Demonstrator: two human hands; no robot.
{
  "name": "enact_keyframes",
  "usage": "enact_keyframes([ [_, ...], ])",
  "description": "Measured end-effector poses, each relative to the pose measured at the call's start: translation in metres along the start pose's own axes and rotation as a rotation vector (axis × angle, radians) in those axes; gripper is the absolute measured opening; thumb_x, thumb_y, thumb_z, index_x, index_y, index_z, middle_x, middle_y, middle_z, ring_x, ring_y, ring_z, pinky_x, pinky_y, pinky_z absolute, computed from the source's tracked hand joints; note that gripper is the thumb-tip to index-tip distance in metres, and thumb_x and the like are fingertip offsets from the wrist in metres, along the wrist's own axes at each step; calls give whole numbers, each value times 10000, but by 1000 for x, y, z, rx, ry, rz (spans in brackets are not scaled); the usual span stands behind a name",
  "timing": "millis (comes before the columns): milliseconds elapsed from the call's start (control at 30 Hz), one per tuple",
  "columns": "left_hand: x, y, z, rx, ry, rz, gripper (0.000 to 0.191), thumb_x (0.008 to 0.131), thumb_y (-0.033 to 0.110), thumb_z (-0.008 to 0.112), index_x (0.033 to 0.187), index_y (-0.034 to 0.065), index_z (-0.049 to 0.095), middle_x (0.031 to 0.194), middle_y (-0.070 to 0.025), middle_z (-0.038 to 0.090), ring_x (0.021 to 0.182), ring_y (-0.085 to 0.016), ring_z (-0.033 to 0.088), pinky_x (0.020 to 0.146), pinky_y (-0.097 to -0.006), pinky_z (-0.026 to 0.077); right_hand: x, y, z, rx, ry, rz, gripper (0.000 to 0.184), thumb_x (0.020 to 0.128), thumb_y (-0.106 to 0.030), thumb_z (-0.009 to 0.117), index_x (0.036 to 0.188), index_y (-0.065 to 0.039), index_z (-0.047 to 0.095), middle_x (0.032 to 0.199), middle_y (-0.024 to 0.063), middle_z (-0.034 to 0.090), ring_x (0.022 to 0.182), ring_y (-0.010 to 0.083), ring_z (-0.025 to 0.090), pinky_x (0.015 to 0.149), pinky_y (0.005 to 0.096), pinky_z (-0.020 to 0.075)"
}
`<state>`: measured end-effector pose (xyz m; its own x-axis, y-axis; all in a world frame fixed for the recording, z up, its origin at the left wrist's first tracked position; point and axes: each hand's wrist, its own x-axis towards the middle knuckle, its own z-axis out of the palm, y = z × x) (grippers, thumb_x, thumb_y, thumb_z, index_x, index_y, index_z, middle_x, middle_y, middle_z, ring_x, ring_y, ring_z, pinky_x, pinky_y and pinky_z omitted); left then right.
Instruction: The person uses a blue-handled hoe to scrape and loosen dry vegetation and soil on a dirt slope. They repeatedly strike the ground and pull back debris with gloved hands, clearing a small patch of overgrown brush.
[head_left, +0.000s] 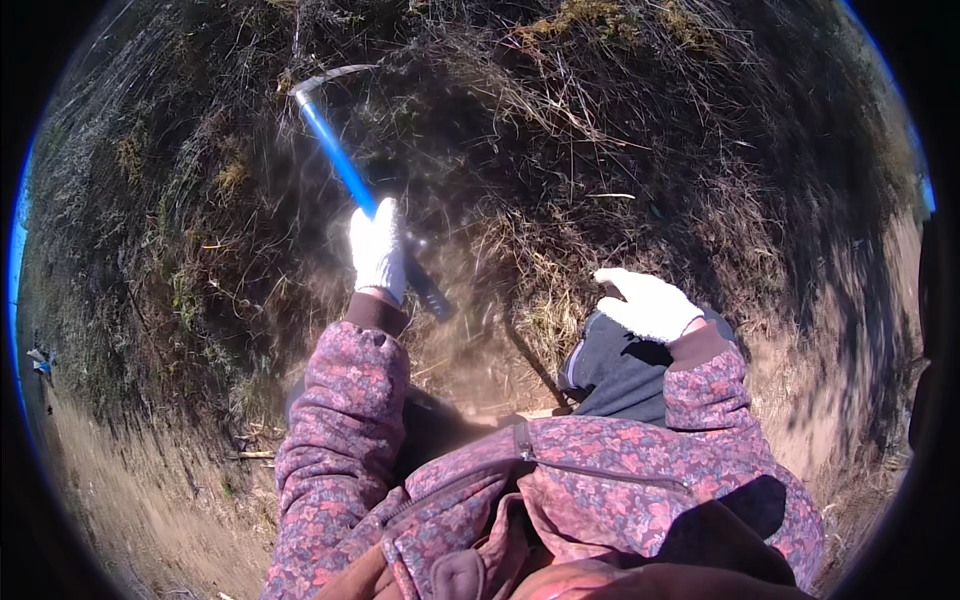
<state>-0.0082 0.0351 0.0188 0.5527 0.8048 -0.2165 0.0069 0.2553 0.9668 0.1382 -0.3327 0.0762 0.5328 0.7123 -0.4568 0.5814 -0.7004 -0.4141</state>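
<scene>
My left hand (377, 251), in a white knitted glove, grips a sickle by its blue shaft (336, 154). The curved metal blade (330, 76) points right, up among dry stems at the upper left. Below the glove the dark end of the handle (426, 285) slants down to the right and looks blurred. My right hand (651, 306), gloved the same way, is over my bent right knee in dark trousers (626, 375). Its thumb stands apart from the fingers, and nothing shows between them. Whether it presses on the knee cannot be told.
Dense dry brush (480, 112) rises in front, partly in shadow. A tuft of cut-looking straw (555, 307) lies by my right foot. Bare sandy soil (150, 510) runs along the lower left, with more at the right. Dusty haze hangs between my legs.
</scene>
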Motion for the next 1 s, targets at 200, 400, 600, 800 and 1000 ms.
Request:
enact_keyframes([
  [200, 37, -33, -33, -112, 39, -237, 195, 1042, 220, 646, 905, 101, 575, 695, 2, 561, 503, -138, 538, 539, -334, 575, -1, -2, -5, 22, -64, 75, 614, 1019, -491, 562, 1528, -149, 523, 1504, 145, 594, 1361, 346, 581, 1146, 448, 462],
  [400, -34, -79, 9, 344, -455, -355, 241, 1011, 266, 656, 850, 116, 556, 678, 3, 535, 559, -125, 536, 535, -333, 554, 2, 0, -5, 18, -63, 73, 602, 1016, -483, 568, 1512, -145, 531, 1464, 155, 623, 1339, 357, 595, 1131, 453, 472],
  [600, -93, -69, 43, 512, -718, -472, 225, 1003, 251, 703, 976, 84, 555, 712, 0, 578, 530, -125, 538, 494, -313, 482, -1, 3, -4, 29, -42, 68, 595, 1017, -459, 579, 1517, -142, 521, 1456, 170, 624, 1335, 363, 596, 1128, 456, 473],
  [800, -84, -28, 50, 408, -649, -315, 199, 1015, 186, 653, 1076, 63, 508, 742, -5, 566, 523, -103, 552, 490, -286, 534, -1, 4, -2, 1, -14, 71, 576, 1016, -447, 597, 1496, -135, 534, 1389, 180, 665, 1290, 365, 630, 1093, 452, 492],
  [1000, -43, 40, 51, 190, -340, 49, 169, 1052, 216, 649, 1077, 100, 528, 784, 11, 543, 549, -80, 525, 491, -278, 535, -5, -7, -5, 49, -37, 44, 568, 1026, -447, 579, 1503, -145, 527, 1402, 183, 649, 1287, 372, 623, 1083, 459, 495],
])
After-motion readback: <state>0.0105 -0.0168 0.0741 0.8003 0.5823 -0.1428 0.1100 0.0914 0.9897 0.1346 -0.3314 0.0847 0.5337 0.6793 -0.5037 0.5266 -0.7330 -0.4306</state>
